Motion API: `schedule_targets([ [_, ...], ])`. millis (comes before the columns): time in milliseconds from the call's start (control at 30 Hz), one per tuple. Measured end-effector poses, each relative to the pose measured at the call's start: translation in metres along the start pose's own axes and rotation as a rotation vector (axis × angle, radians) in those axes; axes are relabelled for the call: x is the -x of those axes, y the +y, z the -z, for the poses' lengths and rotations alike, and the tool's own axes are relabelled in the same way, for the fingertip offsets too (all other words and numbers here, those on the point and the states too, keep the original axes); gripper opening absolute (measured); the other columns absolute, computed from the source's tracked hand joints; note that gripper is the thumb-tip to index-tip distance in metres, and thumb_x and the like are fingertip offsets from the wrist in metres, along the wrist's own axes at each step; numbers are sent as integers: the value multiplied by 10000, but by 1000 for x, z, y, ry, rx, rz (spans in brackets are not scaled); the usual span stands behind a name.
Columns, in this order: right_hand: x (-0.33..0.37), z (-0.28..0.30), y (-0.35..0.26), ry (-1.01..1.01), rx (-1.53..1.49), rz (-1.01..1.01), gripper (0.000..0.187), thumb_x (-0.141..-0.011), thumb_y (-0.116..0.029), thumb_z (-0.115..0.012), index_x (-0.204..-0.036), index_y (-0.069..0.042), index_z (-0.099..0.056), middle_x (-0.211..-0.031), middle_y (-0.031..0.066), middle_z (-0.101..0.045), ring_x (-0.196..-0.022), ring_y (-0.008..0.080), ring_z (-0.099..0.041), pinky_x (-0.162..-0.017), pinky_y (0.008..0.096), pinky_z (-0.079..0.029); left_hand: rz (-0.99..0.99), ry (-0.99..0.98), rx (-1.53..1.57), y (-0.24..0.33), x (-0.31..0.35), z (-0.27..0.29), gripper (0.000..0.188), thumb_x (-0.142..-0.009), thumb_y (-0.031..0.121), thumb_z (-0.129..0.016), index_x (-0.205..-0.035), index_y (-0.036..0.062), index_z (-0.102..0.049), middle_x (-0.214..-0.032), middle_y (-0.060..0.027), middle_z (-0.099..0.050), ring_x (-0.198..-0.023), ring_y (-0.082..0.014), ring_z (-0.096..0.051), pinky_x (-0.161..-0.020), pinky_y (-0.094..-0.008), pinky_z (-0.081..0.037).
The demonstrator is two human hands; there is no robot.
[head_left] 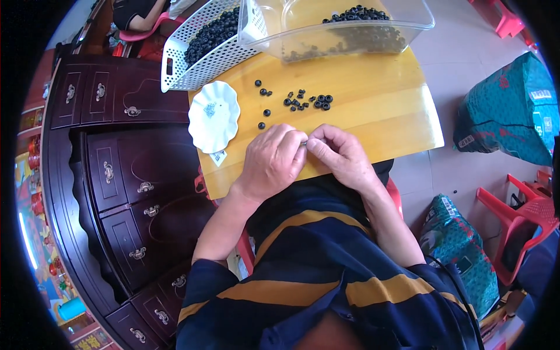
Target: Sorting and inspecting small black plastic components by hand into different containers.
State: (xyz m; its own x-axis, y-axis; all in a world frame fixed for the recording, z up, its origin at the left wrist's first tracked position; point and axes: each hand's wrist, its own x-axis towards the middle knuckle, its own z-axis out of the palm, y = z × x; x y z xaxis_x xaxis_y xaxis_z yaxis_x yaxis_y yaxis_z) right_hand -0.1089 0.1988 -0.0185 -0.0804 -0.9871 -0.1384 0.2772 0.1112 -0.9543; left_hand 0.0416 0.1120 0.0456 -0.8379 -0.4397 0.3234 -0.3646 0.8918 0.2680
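Note:
My left hand (274,157) and my right hand (341,154) meet fingertip to fingertip above the near edge of the yellow wooden table (385,125). Both are closed in a pinch around a small dark piece (304,143), mostly hidden by the fingers, so its kind does not show. Beyond them lie several black ring-shaped parts (324,102) in a cluster. Beside these are smaller black pieces (296,103), loosely scattered. More round black parts (266,112) sit apart to the left. A white scalloped dish (213,131) with tiny pale bits in it is left of my left hand.
At the table's far side stand a white perforated basket (204,73) and a clear plastic bin (344,38), both holding many black parts. Dark wooden drawers (140,175) flank the left. Teal sacks (507,111) and a red plastic chair (519,219) are on the right. Someone's arm (149,17) shows far left.

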Motion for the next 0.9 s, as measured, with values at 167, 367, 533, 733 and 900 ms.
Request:
schedule_targets([
  [167,0,3,0,8,-37,46,147,-1006,-184,-617,-952,-48,-622,-778,-72,-530,-673,11,-459,-592,196,-395,139,61,253,2,6,-5,105,-849,35,-679,-913,38,-596,-809,-114,-617,-725,-300,-630,-626,-394,-500],
  [367,-2,0,-4,136,285,295,122,-952,-125,-673,-924,-12,-640,-766,-10,-571,-645,59,-529,-574,232,-420,357,16,450,7,11,-5,71,-933,61,-617,-928,15,-563,-799,-144,-607,-701,-313,-610,-624,-377,-479],
  [533,-2,-3,-7,176,367,379,121,-927,-116,-698,-913,-5,-653,-762,23,-580,-635,88,-547,-572,244,-430,526,-68,646,7,15,-7,128,-996,120,-539,-932,8,-531,-760,-141,-582,-669,-289,-583,-622,-361,-463],
  [733,0,-2,-4,193,301,286,123,-929,-120,-702,-924,-8,-652,-770,-3,-582,-650,65,-510,-592,221,-418,585,-14,730,8,14,-14,221,-1033,177,-503,-896,5,-530,-695,-104,-563,-629,-212,-553,-603,-336,-450],
  [900,1,3,-1,129,145,174,119,-956,-129,-679,-948,-17,-643,-785,-44,-572,-691,23,-498,-609,200,-413,568,-35,844,4,10,-16,304,-1066,260,-468,-861,46,-535,-690,10,-526,-584,-53,-458,-537,-215,-380],
])
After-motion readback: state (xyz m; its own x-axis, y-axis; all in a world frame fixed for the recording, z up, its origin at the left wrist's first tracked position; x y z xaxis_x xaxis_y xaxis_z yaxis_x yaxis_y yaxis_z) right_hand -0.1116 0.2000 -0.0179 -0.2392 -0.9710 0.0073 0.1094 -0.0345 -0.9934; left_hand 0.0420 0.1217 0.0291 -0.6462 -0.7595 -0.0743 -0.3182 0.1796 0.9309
